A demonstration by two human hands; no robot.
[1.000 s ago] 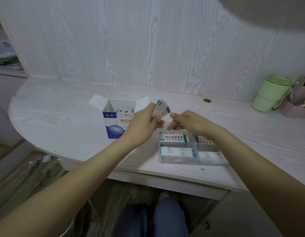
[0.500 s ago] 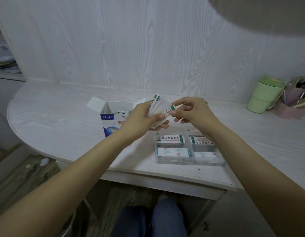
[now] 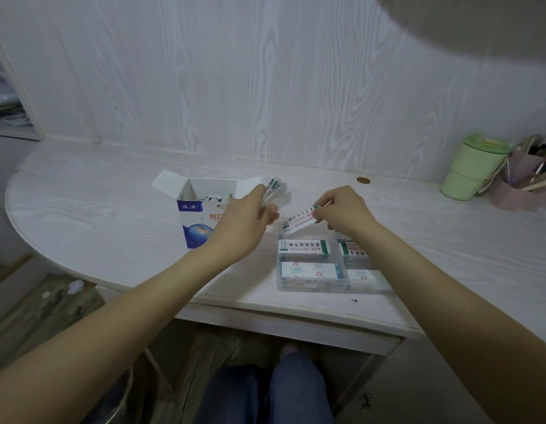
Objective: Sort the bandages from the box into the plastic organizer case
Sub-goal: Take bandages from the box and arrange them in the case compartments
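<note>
A pale wood-grain desk (image 3: pixel 97 215) fills the view, seen from above by a seated person whose two bare forearms reach forward over it. Near the desk's front edge sits a clear plastic organizer case (image 3: pixel 311 286), its compartments already holding flat stacks of wrapped bandages, so the sorting looks partly done. Just left of it stands the blue and white bandage box (image 3: pixel 193 221), flaps open, with more strips showing inside, close enough to feed the case easily. Far right, well apart, stand a green cup (image 3: pixel 470 169) and a pink pen holder (image 3: pixel 522 185).

The left hand (image 3: pixel 247 221) hovers in front of the box, fingers curled around a fanned bundle of bandages (image 3: pixel 274 191), likely kept as a supply to draw from. The right hand (image 3: pixel 342 209) pinches one bandage strip (image 3: pixel 299 223) by its end between thumb and fingertips, above the case's rear compartment. The strip tilts down toward that compartment, probably so it can be laid flat there.
</note>
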